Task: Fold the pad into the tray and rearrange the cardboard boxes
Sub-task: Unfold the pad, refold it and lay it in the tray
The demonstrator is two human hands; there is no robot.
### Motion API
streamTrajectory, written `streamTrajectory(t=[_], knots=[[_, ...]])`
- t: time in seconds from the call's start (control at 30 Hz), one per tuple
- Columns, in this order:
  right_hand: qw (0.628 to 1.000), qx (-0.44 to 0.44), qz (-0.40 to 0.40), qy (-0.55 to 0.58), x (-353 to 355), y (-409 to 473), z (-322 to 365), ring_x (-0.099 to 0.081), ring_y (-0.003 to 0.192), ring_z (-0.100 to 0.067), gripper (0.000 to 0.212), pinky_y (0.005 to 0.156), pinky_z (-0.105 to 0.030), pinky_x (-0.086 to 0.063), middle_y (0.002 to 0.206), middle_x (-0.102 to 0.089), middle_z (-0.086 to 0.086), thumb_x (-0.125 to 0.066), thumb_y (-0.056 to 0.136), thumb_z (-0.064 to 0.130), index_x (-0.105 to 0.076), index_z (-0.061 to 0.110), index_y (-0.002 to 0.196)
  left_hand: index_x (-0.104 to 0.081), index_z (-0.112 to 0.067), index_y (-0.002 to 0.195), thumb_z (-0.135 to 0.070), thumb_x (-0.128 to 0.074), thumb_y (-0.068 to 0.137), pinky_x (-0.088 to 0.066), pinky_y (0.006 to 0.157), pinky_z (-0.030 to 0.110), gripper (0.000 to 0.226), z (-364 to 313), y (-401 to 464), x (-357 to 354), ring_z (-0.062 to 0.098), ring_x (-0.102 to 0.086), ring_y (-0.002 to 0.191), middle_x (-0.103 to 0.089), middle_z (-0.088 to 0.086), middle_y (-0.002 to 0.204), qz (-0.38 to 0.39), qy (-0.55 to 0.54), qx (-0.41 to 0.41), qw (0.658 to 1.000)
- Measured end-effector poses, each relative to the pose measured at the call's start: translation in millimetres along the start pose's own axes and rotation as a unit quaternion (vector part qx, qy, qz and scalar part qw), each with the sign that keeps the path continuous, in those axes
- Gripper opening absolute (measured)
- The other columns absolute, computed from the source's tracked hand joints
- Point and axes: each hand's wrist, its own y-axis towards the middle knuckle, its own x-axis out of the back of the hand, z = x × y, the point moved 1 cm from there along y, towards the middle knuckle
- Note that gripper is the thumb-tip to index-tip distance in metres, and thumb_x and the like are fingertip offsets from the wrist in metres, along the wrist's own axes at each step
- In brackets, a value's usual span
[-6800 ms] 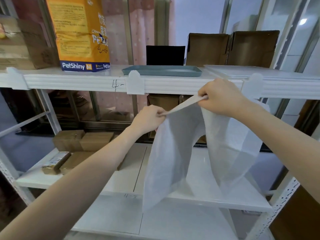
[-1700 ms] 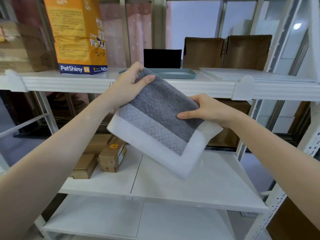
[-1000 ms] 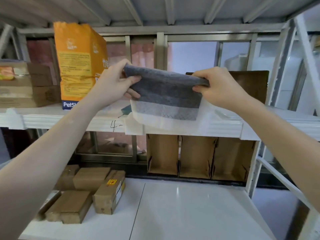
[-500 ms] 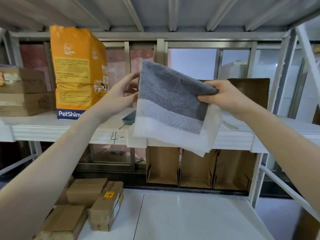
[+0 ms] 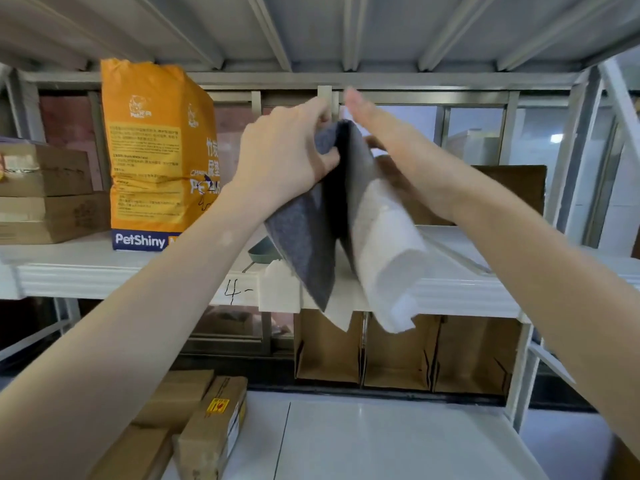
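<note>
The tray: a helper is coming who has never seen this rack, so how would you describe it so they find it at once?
Start at the white shelf marked "4-", where the tall orange PetShiny bag stands. Just right of the bag, a shallow grey-green tray lies flat, mostly hidden behind the pad held in the left hand. It is the only low, rounded plastic thing among cardboard boxes.

Orange bag (image 5: 157, 157) is crowding the upper shelf (image 5: 104, 268) on the left; folded pad (image 5: 332, 216) is hanging across the tray (image 5: 262, 252); lower shelf's (image 5: 381, 441) right side is lying open.
</note>
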Motion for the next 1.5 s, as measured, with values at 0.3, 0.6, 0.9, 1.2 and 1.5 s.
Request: streamTrajectory(t=[0.3, 0.6, 0.9, 1.2, 1.5], knots=[[0.915, 0.033, -0.018, -0.402, 30, 22, 5, -0.058, 0.081, -0.033, 0.025, 0.062, -0.033, -0.042, 0.079, -0.06, -0.017, -0.065, 0.084, 0.017, -0.063, -0.004, 0.097, -0.072, -0.024, 0.1, -0.054, -0.065, 0.077, -0.046, 0.081, 0.04, 0.039, 33, 34, 24, 0.031, -0.062, 0.099, -0.071, 0.007, 0.101, 0.049, 0.0, -0.066, 0.997], [0.85, 0.129, -0.176, -0.479, 35, 75, -10, -0.044, 0.076, -0.029, 0.028, 0.064, -0.033, -0.029, 0.07, -0.046, -0.012, -0.054, 0.092, 0.015, -0.052, 0.006, 0.065, -0.071, -0.005, 0.1, -0.026, -0.069, 0.08, -0.042, 0.081, 0.043, 0.029, 75, 75, 4, 0.04, -0.056, 0.099, -0.063, 0.02, 0.1, 0.055, 0.052, -0.096, 0.993], [0.836, 0.247, -0.116, -0.476, 19, 87, -104, -0.053, 0.121, -0.037, 0.051, 0.106, -0.049, -0.038, 0.132, -0.057, -0.018, -0.044, 0.083, -0.014, -0.057, 0.006, 0.128, -0.062, -0.006, 0.09, -0.005, -0.058, 0.082, -0.047, 0.067, 0.032, 0.009, 105, 0, -70, 0.027, -0.06, 0.084, -0.063, 0.013, 0.092, -0.002, 0.004, -0.189, 0.982], [0.891, -0.012, 0.201, -0.406, 20, 63, -170, -0.056, 0.077, -0.007, 0.019, 0.075, -0.026, -0.044, 0.079, -0.06, 0.017, -0.053, 0.094, 0.025, -0.061, 0.035, 0.079, -0.064, -0.026, 0.119, -0.032, -0.051, 0.094, -0.04, 0.082, 0.009, 0.029, 112, -57, -112, 0.003, -0.055, 0.104, -0.064, -0.012, 0.118, 0.43, -0.137, -0.001, 0.892], [0.904, -0.051, 0.214, -0.367, 27, 44, -164, -0.054, 0.067, -0.017, 0.062, 0.074, -0.032, -0.044, 0.07, -0.058, -0.002, -0.033, 0.082, 0.067, -0.064, 0.014, 0.071, -0.075, -0.027, 0.099, -0.068, -0.034, 0.077, -0.05, 0.09, 0.033, 0.062, 107, -61, -110, 0.008, -0.065, 0.092, -0.073, -0.008, 0.101, 0.453, -0.19, 0.048, 0.87]])
